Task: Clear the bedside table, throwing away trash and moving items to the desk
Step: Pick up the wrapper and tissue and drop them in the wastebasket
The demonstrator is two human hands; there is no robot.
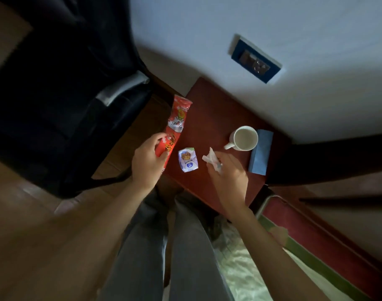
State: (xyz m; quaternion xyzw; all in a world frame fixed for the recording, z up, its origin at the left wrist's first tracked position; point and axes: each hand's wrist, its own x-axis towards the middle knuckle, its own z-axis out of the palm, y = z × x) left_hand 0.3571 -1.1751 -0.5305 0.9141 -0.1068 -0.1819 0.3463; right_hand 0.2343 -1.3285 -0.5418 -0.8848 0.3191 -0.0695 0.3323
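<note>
The dark red bedside table stands against the wall. My left hand grips a long red snack wrapper at the table's left edge. My right hand is closed on a crumpled white tissue just above the tabletop. Between the two hands a small white packet with a cartoon figure lies flat on the table. A white mug stands upright toward the right, its handle pointing at me. Next to it lies a blue tissue pack.
A dark office chair stands to the left on the wooden floor. A wall socket panel sits above the table. A bed with a red frame runs along the lower right. My legs are below.
</note>
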